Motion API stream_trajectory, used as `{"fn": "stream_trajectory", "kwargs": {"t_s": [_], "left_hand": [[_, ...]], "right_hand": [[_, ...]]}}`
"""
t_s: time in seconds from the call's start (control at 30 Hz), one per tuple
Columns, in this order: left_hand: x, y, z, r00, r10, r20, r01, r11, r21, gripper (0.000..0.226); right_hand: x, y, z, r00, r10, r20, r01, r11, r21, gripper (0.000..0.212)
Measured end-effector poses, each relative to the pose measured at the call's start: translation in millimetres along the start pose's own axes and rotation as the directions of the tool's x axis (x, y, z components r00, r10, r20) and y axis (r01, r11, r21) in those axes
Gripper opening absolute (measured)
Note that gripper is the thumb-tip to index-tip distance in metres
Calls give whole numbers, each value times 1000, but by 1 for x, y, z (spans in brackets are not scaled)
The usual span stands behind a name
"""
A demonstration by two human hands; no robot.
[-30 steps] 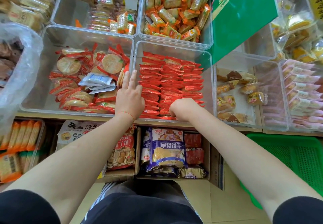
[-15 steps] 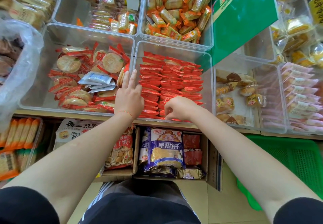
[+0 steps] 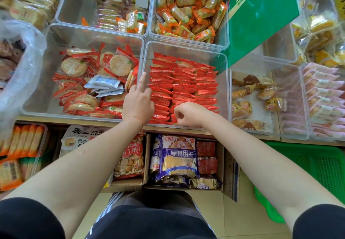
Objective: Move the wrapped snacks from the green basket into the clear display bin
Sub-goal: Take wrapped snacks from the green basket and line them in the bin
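Observation:
The clear display bin (image 3: 186, 48) holds tight rows of red wrapped snacks (image 3: 188, 82). My left hand (image 3: 138, 102) rests at the bin's left wall. Its index finger lies straight along the wall, and its other fingers bend down onto the left row of packets. My right hand (image 3: 188, 114) sits at the bin's front edge with its fingers curled down into the front packets; what they pinch is mostly hidden. The green basket (image 3: 315, 166) stands low at the right, apart from both hands, and no snacks show in the part I see.
Clear bins of round crackers (image 3: 93, 78), orange packets (image 3: 190, 9) and small cakes (image 3: 252, 98) surround the display bin. A green sign (image 3: 261, 14) leans over the back right. Cardboard boxes of biscuit bags (image 3: 177, 162) sit under the shelf edge. A plastic bag (image 3: 20, 67) bulges at left.
My left hand's fingers, spread straight before, have folded down except the index. My right hand slid slightly left along the front row. The camera view dipped a little.

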State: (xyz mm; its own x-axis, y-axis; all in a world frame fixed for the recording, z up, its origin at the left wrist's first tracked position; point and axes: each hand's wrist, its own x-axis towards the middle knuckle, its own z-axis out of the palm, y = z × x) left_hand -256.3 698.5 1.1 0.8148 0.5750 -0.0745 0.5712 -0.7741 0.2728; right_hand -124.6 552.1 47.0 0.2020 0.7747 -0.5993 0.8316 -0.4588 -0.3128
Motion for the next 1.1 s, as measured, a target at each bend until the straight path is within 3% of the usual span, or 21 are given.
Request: {"fn": "stream_trajectory", "kwargs": {"t_s": [0.07,0.23,0.37,0.57,0.87,1.1], "left_hand": [[0,0,1,1000,3,-9,-3,1000,-13,22],[0,0,1,1000,14,-20,-14,1000,-23,21],[0,0,0,1000,14,-18,-15,1000,-11,22],[-1,1,0,1000,13,-17,-13,1000,4,23],[-1,1,1,1000,7,-13,-7,1000,14,20],[0,0,2,1000,5,-20,-5,1000,3,21]], "right_hand": [[-7,2,0,998,14,-61,-8,995,99,4],[-17,2,14,965,150,-217,-176,979,-104,18],[-20,2,19,948,170,-271,-208,971,-119,24],[-26,13,18,976,144,-165,-135,989,64,24],[-10,-9,9,989,113,-98,-114,994,1,9],[-14,-9,7,992,95,-84,-87,992,95,13]]}}
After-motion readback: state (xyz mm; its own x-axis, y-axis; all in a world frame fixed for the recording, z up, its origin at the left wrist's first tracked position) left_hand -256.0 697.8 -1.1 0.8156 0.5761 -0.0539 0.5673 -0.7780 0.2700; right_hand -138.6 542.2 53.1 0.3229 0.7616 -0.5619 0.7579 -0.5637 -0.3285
